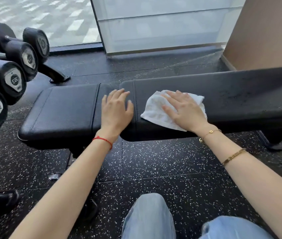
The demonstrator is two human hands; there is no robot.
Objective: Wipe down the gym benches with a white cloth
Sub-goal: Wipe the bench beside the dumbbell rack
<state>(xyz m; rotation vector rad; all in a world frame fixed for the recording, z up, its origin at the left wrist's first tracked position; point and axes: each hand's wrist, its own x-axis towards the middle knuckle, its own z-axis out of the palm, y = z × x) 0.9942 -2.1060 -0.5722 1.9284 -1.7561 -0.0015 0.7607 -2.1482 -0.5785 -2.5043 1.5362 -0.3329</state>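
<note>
The white cloth [161, 109] lies on the bench back pad [240, 94], at 3 o'clock from the seat pad [64, 107]. The right hand [185, 109] presses it flat with straight fingers; the left hand [116, 109] rests open over the gap between the pads. The cloth looks soft, light and limp, so a flat palm should guide it best.
</note>
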